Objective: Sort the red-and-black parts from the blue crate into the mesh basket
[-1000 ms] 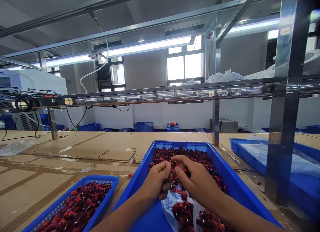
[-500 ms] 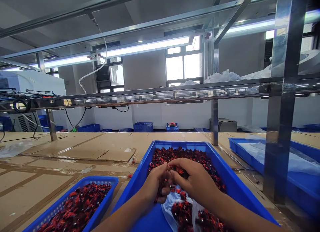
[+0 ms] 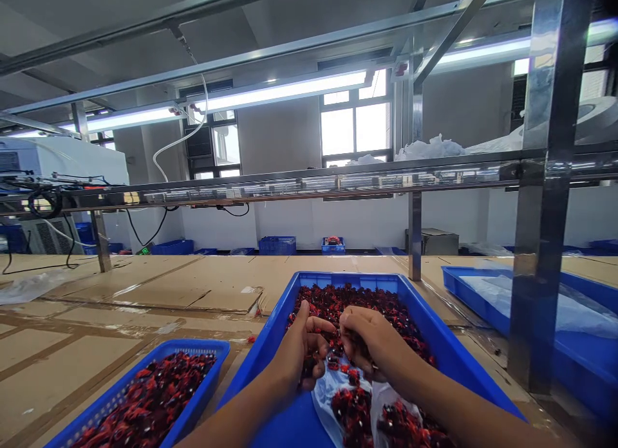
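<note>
My left hand (image 3: 300, 350) is over a large blue tray (image 3: 270, 358), thumb raised and fingers curled around a few small dark red-and-black pieces (image 3: 309, 365). Just to its right, my right hand (image 3: 369, 338) is closed, fingertips bent inward; whatever it holds is hidden. A small gap separates the two hands. Under them, glossy red-and-black pieces (image 3: 357, 297) heap up in the far part of the tray. White plastic bags (image 3: 326, 396) lie nearer, with more such pieces on them.
A smaller blue basket (image 3: 219, 354) of similar pieces stands at the left. On the right, behind a metal post (image 3: 535, 274), is another blue tray (image 3: 449, 279) with white plastic sheeting. Cardboard (image 3: 159, 284) covers the table, and a metal shelf rail (image 3: 290, 187) crosses above.
My hands have moved apart from where their fingertips met. The right hand has shifted slightly right and curled its fingers; the left thumb has lifted.
</note>
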{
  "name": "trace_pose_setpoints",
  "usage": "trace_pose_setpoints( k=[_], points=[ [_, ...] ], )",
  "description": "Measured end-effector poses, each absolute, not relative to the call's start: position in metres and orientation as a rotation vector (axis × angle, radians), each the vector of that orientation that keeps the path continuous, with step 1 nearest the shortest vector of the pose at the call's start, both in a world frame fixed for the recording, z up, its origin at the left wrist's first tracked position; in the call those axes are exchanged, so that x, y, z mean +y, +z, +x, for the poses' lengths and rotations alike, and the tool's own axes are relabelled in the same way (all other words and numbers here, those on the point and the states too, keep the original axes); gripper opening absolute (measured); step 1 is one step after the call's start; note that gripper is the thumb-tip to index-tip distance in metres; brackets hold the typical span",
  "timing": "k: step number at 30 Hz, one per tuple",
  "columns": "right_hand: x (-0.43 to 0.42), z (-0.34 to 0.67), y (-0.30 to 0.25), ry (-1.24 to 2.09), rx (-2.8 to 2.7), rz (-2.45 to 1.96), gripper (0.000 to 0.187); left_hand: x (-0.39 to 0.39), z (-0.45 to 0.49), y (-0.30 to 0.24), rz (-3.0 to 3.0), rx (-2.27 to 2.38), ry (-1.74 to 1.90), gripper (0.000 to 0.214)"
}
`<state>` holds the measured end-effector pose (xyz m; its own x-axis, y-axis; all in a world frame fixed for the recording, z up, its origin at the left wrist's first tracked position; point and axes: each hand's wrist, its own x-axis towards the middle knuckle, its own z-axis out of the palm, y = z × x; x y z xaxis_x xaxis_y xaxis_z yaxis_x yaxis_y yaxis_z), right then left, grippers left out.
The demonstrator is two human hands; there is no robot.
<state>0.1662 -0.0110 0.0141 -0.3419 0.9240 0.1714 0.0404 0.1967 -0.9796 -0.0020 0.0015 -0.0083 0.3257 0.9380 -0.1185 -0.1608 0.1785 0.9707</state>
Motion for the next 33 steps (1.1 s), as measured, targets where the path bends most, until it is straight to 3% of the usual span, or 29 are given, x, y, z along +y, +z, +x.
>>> trace_pose_setpoints(
  k=[2, 4, 10, 15, 23, 29, 33],
  points=[
    [-0.006, 0.167, 0.014, 1.540, -1.415, -0.892, 0.029, 0.002, -0.002, -0.009, 1.089, 0.921, 0.959, 0.076],
    [-0.005, 0.168, 0.014, 1.541, -1.394, -0.894, 0.021, 0.002, -0.003, -0.010, 1.077, 0.934, 0.953, 0.078],
    [-0.020, 0.163, 0.015, 0.654, -2.130, -0.864, 0.021, -0.001, -0.003, -0.010, 1.124, 1.001, 0.868, 0.086],
    [-0.027, 0.156, 0.003, 0.353, -2.371, -0.795, 0.024, -0.008, 0.002, -0.013, 1.299, 1.095, 0.872, 0.086],
    [-0.022, 0.157, -0.004, 0.291, -2.411, -0.811, 0.017, -0.004, 0.002, -0.015, 1.277, 1.070, 0.839, 0.078],
    [-0.020, 0.165, 0.014, 0.506, -2.048, -0.824, 0.019, -0.001, -0.002, -0.006, 1.242, 1.017, 0.892, 0.026],
    [-0.019, 0.171, 0.017, 0.495, -1.945, -0.791, 0.017, 0.003, -0.001, -0.009, 1.215, 1.101, 0.919, 0.034]
  ],
)
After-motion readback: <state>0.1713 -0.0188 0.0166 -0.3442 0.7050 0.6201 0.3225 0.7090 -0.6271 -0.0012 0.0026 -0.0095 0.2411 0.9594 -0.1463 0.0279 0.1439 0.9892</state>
